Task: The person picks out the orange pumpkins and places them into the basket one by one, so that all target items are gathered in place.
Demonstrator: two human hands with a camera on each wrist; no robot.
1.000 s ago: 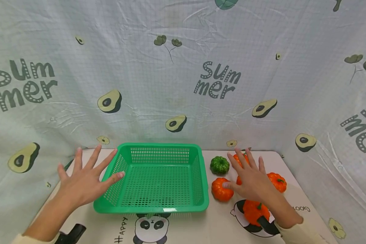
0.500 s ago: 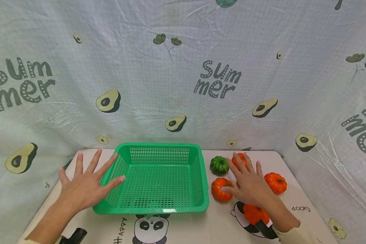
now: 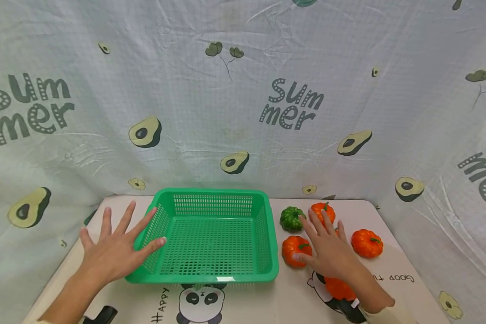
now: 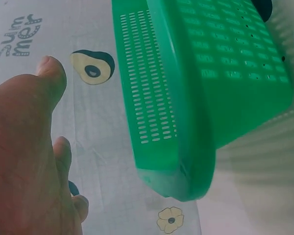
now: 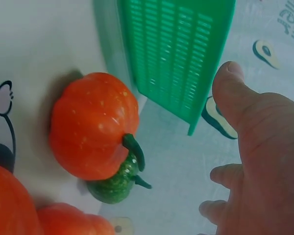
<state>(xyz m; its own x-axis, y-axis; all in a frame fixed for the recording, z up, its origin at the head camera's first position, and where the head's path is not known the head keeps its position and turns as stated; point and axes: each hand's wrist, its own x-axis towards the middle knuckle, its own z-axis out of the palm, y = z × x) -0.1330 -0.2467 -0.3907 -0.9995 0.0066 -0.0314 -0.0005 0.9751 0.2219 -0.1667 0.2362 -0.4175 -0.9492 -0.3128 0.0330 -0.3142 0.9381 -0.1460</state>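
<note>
1. Two bare hands occupy the lower half of the frame: the left hand [image 3: 111, 254] at lower left, the right hand [image 3: 332, 252] at lower right. Both have spread fingers, stand well apart and hold nothing.
2. By the right wrist, at bottom right, the lowest orange pumpkin [image 3: 340, 288] sits partly hidden on the surface [image 3: 263, 306].
3. Just right of center, the orange pumpkin beside the basket [image 3: 294, 252] lies beneath the right thumb, with a gap showing in the right wrist view. Its glossy, ribbed body looks light, firm and slightly slippery; pinching across the sides should beat pulling the thin stem.
4. The green basket [image 3: 210, 245] spans lower center. Its perforated plastic looks stiff and light, best held by the thick rim at both ends. The left wrist view shows the left fingers apart from it.
5. Farther right sits another orange pumpkin [image 3: 366, 243].
6. Behind, the green pumpkin [image 3: 291, 218] neighbors the rear orange pumpkin [image 3: 323, 212].
7. Patterned cloth [image 3: 194, 126] fills the upper frame.
</note>
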